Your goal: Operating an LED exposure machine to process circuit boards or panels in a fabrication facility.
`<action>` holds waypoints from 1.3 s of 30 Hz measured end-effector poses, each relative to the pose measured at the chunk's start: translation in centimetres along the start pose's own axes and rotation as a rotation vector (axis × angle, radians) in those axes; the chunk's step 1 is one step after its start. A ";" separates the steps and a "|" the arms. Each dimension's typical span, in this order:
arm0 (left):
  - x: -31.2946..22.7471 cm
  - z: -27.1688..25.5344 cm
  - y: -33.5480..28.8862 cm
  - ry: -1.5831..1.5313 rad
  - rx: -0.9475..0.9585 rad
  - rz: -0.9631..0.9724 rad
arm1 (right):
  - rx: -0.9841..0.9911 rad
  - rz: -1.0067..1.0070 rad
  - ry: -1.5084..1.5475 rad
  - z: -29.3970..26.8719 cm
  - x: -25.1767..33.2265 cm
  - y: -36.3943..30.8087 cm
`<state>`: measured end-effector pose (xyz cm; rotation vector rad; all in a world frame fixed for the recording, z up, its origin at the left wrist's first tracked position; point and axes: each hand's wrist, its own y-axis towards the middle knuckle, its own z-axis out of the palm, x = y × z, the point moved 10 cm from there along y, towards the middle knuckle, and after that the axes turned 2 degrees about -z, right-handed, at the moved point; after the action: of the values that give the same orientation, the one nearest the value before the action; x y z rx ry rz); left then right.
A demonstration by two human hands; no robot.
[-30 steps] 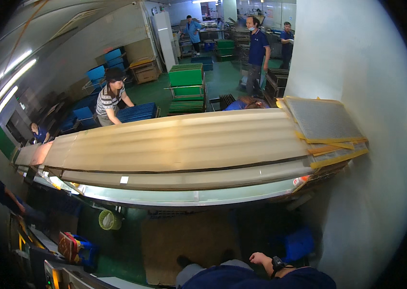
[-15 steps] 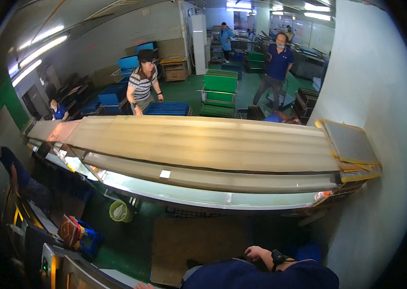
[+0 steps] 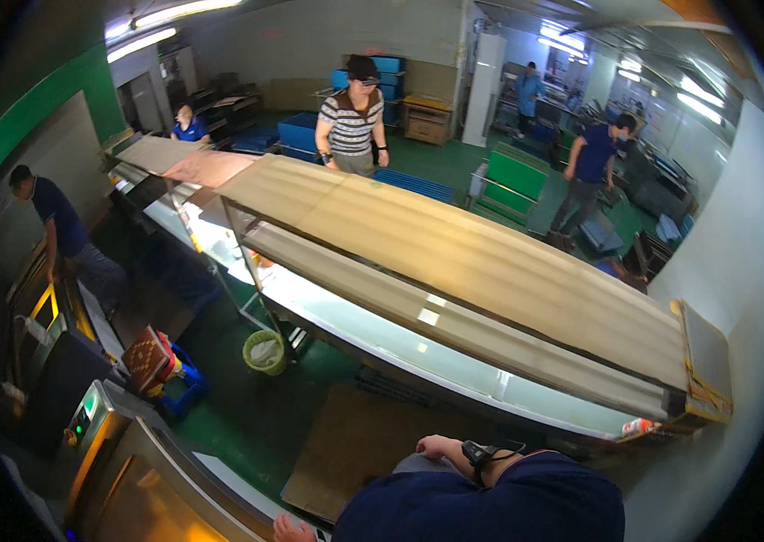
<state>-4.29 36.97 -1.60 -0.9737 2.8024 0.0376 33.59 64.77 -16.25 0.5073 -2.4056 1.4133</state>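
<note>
My left hand (image 3: 293,527) shows only in part at the lower edge. Its fingers lie by the pale rim of a metal-cased machine (image 3: 185,488), and nothing shows in them. My right hand (image 3: 436,446) is beside my grey-clad leg, fingers loosely bent and holding nothing that I can see. A black band with a small device (image 3: 479,454) is on the right wrist.
A long bench (image 3: 382,348) with a tan-covered upper shelf and a lit lower surface crosses ahead. Near it are a green waste basket (image 3: 264,352), a blue stool (image 3: 185,387) and brown floor board (image 3: 346,452). Several people stand beyond the bench; one person (image 3: 61,221) is at the left.
The view has swung left and tilted, so more of the machine shows. My left hand shows more fully by its rim. The far person in dark blue has turned and looks down.
</note>
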 end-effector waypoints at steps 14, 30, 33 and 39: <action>1.8 1.4 0.2 -0.085 0.135 -0.338 | 0.154 -0.490 -0.346 -6.1 16.7 20.7; 5.3 0.9 -0.4 -0.319 -0.113 -0.640 | 0.457 -1.436 -1.400 0.7 38.5 25.5; 4.9 -0.4 0.1 -0.360 -0.172 -0.601 | 0.282 -1.572 -1.262 5.1 49.0 24.0; 6.0 -3.1 -0.4 -0.443 -0.166 -0.816 | 0.124 -1.683 -0.942 12.6 75.2 21.4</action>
<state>-9.15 32.70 0.38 -1.8048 1.8723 0.3303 -43.96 52.33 -6.35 2.6902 -1.1424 0.4273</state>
